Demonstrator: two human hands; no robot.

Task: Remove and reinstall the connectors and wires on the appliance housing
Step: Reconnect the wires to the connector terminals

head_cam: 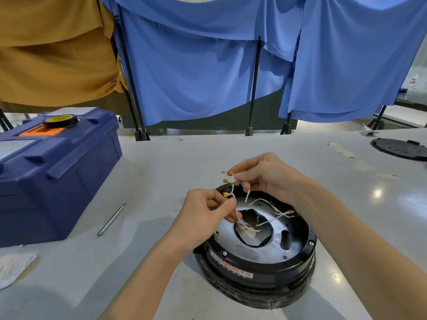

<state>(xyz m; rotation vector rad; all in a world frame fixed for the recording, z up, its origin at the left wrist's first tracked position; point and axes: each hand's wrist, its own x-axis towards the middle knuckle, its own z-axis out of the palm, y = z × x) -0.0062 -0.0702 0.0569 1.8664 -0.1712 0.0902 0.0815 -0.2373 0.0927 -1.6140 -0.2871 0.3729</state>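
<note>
Bright, even light from overhead; white glare spots sit on the grey bench (161, 158) near its right edge. Soft shadows lie along its near edge. Wide-angle distortion bends the outer edges.

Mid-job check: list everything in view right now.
table: one, grey, under everything.
housing: one, black, silver plate inside, table centre-right.
wires: several, white, rising from housing.
connectors: at least four, brass, wire ends.
toolbox: one, blue, table left.
tape roll: one, black, on toolbox.
metal rod: one, silver, beside toolbox.
round cover: one, black, table far right.
paper: one, white, table front left.
cloths: several, blue and mustard, hanging behind.
left hand: one, pinching wires.
right hand: one, pinching wires.
</note>
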